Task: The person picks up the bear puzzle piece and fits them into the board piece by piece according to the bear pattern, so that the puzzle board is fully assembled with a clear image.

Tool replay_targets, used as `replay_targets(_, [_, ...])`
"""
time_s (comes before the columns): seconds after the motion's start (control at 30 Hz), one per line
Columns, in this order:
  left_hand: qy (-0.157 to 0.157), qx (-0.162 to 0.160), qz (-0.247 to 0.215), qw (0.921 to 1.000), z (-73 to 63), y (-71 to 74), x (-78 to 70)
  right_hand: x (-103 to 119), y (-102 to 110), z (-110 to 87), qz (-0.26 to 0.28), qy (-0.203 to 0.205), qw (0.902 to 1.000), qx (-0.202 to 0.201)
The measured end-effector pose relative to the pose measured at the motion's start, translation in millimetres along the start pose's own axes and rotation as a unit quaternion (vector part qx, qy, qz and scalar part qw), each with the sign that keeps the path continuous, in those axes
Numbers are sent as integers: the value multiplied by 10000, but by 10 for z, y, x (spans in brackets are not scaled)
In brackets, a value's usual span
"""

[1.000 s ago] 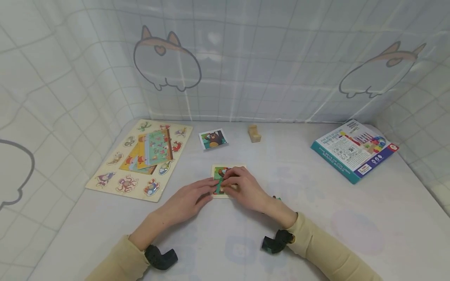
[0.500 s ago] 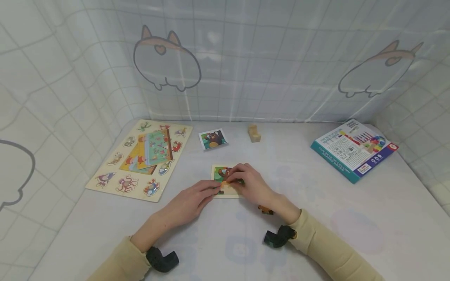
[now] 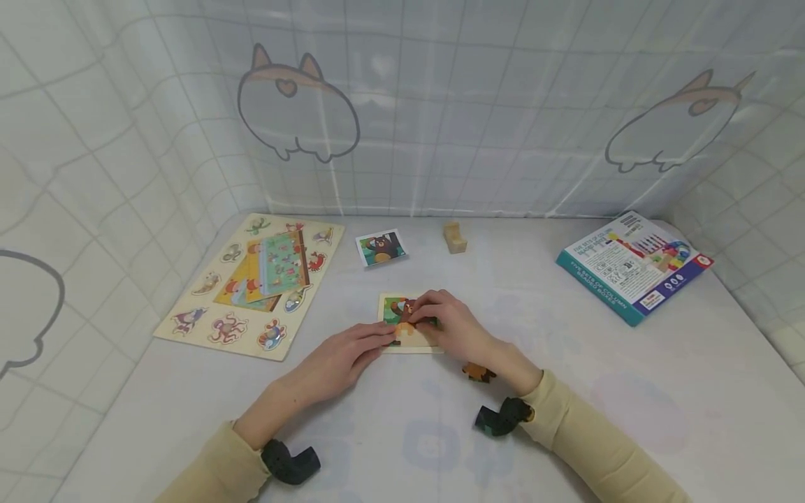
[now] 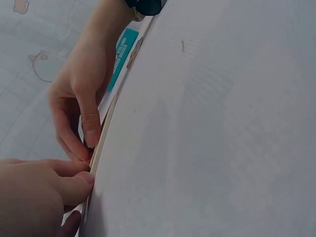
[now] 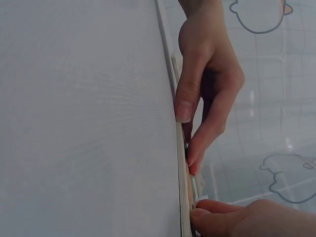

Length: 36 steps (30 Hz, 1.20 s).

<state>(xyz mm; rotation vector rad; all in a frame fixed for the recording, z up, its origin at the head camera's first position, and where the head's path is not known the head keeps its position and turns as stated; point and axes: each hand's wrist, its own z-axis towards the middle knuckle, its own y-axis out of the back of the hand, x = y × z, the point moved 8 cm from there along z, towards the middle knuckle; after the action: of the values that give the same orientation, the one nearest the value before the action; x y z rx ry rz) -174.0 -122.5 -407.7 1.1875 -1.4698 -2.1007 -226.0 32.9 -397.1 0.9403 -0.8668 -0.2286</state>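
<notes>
A small wooden puzzle board point(image 3: 423, 342) with a bear picture lies on the table between both hands. My left hand point(image 3: 344, 355) holds its left side, fingertips on top and thumb by the front edge. My right hand point(image 3: 454, 323) reaches over the board's right part and pinches an orange-and-brown puzzle piece point(image 3: 404, 327) at the bear's belly, pressed close to the board. Its thumb and fingers cover part of the picture. Under the right wrist lies a loose orange-and-brown puzzle piece point(image 3: 479, 372). In the left wrist view the thin board edge point(image 4: 104, 129) runs beside both sets of fingertips.
Behind the board lie a bear picture card point(image 3: 381, 249) and a small wooden stand point(image 3: 455, 238). A large sea-animal puzzle board point(image 3: 189, 334) with colourful cards on it is at the left. A teal-sided box point(image 3: 635, 269) sits at the right. A patterned curtain point(image 3: 478, 112) rises behind the table.
The right hand has shifted slightly right and an orange piece has appeared at its fingertips on the board. The loose piece shows more beneath the right wrist. The left hand has barely moved.
</notes>
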Motion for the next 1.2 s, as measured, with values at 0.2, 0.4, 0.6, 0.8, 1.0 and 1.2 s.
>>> replay_targets(0.2, [7, -46, -172, 9998, -9, 11, 20, 21, 6, -8, 45, 113, 9999, 19])
replay_targets(0.4, [132, 39, -316, 9994, 3, -14, 41, 77, 69, -17, 117, 85, 9999, 11])
replay_targets(0.6, [242, 111, -421, 9988, 12, -18, 47, 160, 323, -64, 567, 23, 9977, -376])
replay_targets(0.8, [308, 85, -463, 9984, 9, 2, 54, 20, 432, -224, 497, -197, 9982, -285])
replay_targets(1.0, [328, 85, -428, 9985, 5, -2, 51, -135, 519, -439, 598, -403, 9970, -288])
replay_targets(1.2, [289, 59, -371, 9989, 8, -4, 46, -277, 535, -625, 400, -502, 9979, -88])
